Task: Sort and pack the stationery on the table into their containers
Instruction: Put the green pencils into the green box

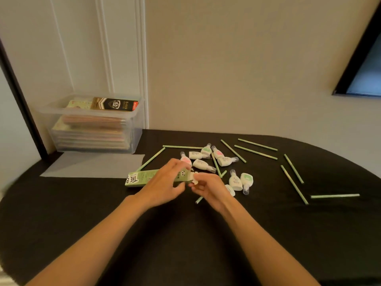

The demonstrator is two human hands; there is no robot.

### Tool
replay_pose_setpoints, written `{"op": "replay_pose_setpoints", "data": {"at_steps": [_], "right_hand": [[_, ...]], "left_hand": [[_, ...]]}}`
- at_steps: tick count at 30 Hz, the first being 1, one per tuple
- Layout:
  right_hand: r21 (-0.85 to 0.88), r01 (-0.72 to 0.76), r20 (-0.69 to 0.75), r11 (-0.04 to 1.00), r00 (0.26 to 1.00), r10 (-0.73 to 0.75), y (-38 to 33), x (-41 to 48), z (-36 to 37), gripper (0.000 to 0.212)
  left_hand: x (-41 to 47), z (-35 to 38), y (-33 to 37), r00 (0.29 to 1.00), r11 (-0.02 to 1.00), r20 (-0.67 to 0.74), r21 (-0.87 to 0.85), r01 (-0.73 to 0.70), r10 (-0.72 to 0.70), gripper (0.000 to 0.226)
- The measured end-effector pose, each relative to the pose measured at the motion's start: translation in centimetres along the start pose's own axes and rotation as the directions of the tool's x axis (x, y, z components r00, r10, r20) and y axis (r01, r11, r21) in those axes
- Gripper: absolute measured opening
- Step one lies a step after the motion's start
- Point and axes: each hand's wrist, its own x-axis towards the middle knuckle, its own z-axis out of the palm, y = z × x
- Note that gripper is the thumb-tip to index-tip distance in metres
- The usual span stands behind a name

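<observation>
A long green carton with black lettering lies on the black table. My left hand wraps around its right half. My right hand pinches the white flap at the carton's open end. Several thin green pencils lie scattered, one at the far left, others to the right. Several small white correction-tape bottles with green or pink labels cluster behind and right of my hands.
A clear plastic bin stacked with flat boxes stands at the back left by the wall. A grey sheet lies in front of it. The table's rounded edge curves near left and right.
</observation>
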Motion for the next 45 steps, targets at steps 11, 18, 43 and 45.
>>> {"op": "replay_pose_setpoints", "data": {"at_steps": [11, 18, 43, 45], "right_hand": [[0.218, -0.054, 0.122, 0.974, 0.992, 0.028, -0.5, -2.2, -1.2, 0.022], [0.157, -0.025, 0.07, 0.987, 0.997, 0.014, -1.2, -1.6, -1.8, 0.028], [-0.954, -0.182, -0.284, 0.24, 0.805, -0.521, -1.4, 6.0, -7.1, 0.042], [-0.965, -0.208, -0.259, 0.158, 0.836, -0.484, -1.7, 6.7, -7.0, 0.037]], "left_hand": [[1.1, 0.3, 3.1, 0.999, 0.989, 0.004, 0.137, 0.047, -0.048, 0.036], [1.4, 0.8, 3.1, 0.994, 0.985, 0.04, 0.142, 0.095, -0.101, 0.053], [4.9, 7.3, -1.6, 0.905, 0.799, -0.307, 0.439, 0.41, -0.296, 0.055], [5.5, 7.6, -1.9, 0.917, 0.816, -0.294, 0.437, 0.379, -0.268, 0.054]]}}
